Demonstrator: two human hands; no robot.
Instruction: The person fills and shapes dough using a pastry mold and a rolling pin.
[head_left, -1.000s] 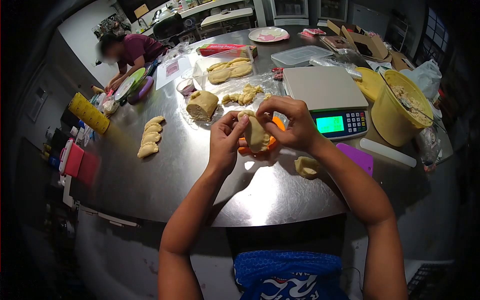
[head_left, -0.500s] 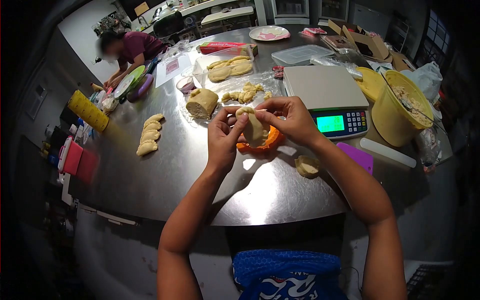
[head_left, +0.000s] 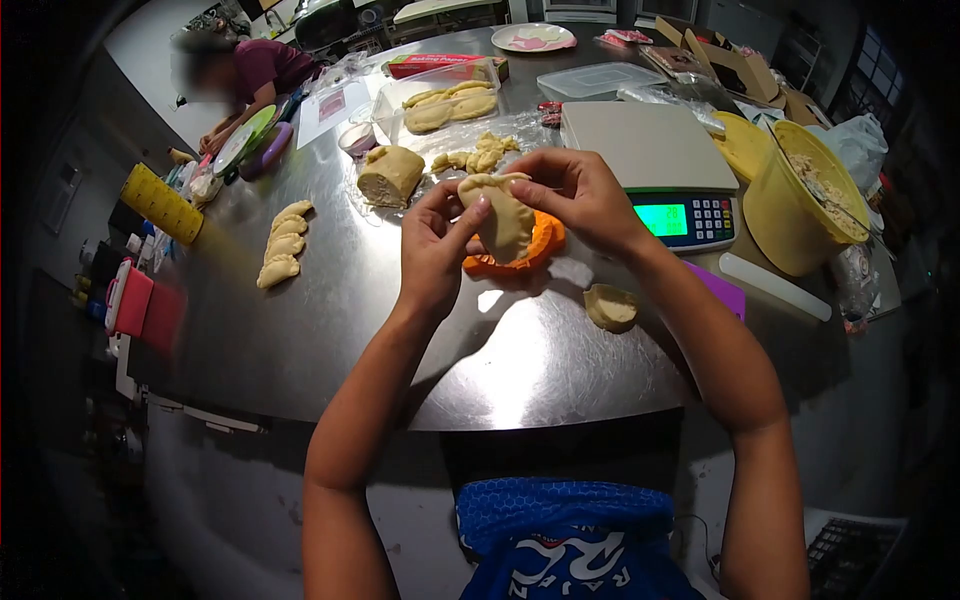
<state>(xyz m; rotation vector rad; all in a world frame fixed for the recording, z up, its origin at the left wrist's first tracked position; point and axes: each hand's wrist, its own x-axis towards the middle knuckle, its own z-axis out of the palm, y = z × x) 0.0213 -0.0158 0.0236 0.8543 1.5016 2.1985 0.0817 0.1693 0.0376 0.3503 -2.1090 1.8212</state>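
A pale half-moon dough turnover is held up above the steel table between my two hands. My left hand grips its left side, thumb across the front. The thumb and fingers of my right hand pinch its upper right edge. Behind and below it lies an orange plastic mould, partly hidden by the dough and my fingers. A cut piece of dough rests to the right, under my right forearm. To the left, several finished turnovers lie overlapping in a row. A larger dough block sits behind my left hand.
A digital scale stands at the right, beside a yellow tub of filling, a white rolling pin and a purple scraper. Dough scraps and a clear container are behind. Another person leans over the far left side.
The view has tilted slightly, so the table sits higher in the picture. Both hands still hold the turnover, which is turned a little, with its folded edge across the top.
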